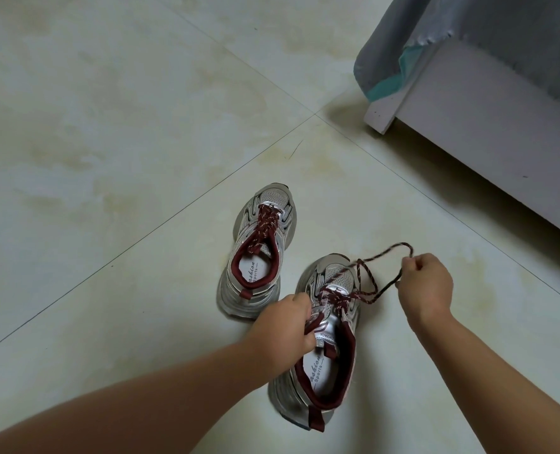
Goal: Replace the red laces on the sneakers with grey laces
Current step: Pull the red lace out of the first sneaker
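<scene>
Two silver sneakers stand on a tiled floor [108, 126]; the near sneaker [324, 348] is partly hidden by the left hand [288, 326], fingers curled on its tongue; the right hand [427, 283] pinches a loosened red lace [367, 280]; the far sneaker [259, 250] remains laced; a bed corner [468, 93] is cut off at right.

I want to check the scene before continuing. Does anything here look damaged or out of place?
The grey cover on the furniture at the top right looks torn: its edge is ragged and teal material shows beneath. The two sneakers look intact; the right hand pinches the nearer sneaker's loosened red lace.
</scene>
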The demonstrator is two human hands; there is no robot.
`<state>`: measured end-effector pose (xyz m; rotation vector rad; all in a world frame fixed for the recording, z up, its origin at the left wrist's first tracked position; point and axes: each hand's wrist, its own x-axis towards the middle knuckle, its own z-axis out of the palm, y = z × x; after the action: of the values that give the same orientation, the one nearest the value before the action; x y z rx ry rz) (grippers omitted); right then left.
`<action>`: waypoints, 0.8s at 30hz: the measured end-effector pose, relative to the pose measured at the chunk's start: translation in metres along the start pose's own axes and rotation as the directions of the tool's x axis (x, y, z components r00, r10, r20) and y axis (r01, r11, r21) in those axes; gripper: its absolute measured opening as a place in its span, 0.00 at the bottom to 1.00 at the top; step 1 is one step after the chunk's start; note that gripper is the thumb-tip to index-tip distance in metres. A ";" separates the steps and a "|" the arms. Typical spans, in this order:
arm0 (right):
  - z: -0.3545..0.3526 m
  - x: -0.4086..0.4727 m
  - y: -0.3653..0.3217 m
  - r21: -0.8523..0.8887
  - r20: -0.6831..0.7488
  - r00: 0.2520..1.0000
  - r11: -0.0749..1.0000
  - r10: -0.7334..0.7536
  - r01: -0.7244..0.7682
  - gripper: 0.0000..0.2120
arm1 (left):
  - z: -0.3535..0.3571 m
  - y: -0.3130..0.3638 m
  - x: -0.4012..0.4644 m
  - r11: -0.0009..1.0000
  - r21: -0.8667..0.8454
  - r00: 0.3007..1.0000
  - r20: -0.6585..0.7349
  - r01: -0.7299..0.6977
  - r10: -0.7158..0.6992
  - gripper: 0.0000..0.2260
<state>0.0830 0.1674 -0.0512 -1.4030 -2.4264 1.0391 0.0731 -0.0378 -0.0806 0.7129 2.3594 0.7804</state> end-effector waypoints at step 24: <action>0.020 -0.032 -0.023 -0.090 0.255 0.955 0.980 -0.152 0.180 0.05 | 0.002 -0.002 -0.001 1.000 0.007 1.000 -0.010 0.030 -0.029 0.09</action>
<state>0.0758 0.1240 -0.0449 -1.1315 -2.7647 1.1110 0.0742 -0.0392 -0.0835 0.6774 2.3775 0.7643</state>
